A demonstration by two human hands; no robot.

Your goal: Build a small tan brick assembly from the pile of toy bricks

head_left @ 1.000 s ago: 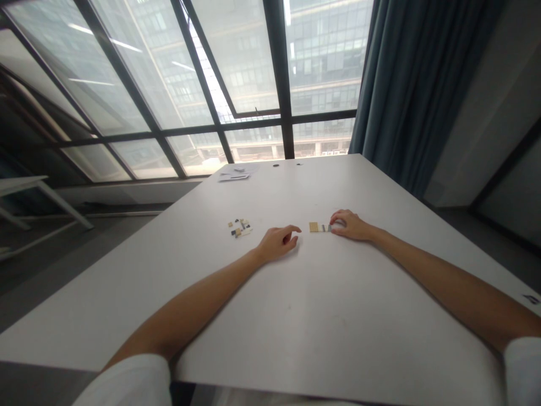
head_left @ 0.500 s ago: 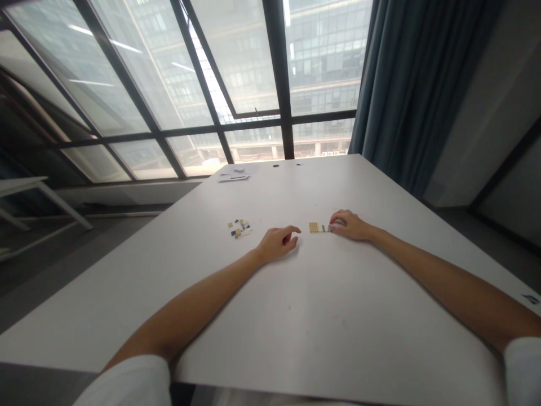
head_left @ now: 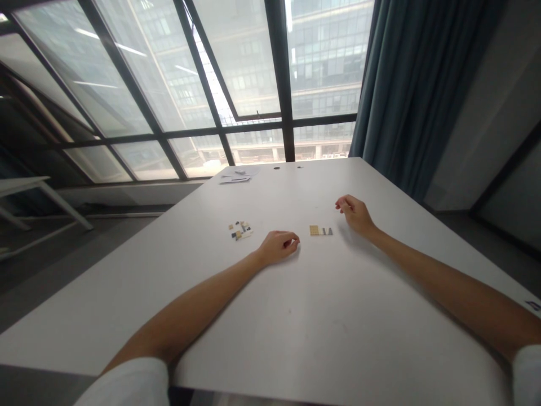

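Note:
A small flat row of building-brick pieces (head_left: 321, 230) lies on the white table (head_left: 262, 316), tan at its left end, with white and grey stripes to the right. My left hand (head_left: 279, 246) rests on the table to the left of this row, fingers curled in, thumb and forefinger close together, nothing visible between them. My right hand (head_left: 355, 213) is raised above the table, up and right of the row and apart from it. Its fingers are bent and drawn together; whether they hold anything is hidden. A loose pile of small bricks (head_left: 242, 230) in tan, white, grey and black lies beyond my left hand.
At the far left of the table lie some papers (head_left: 235, 179). Small dark round things, one a disc (head_left: 276, 168), sit near the far edge. Windows (head_left: 253, 67) stand behind the table, with a blue curtain (head_left: 397, 101) at the right. Another table (head_left: 25, 185) stands far left.
My right hand has let go of the right end of the brick row and lifted up and away to the right. My left hand's fingers have closed together. The row stays on the table.

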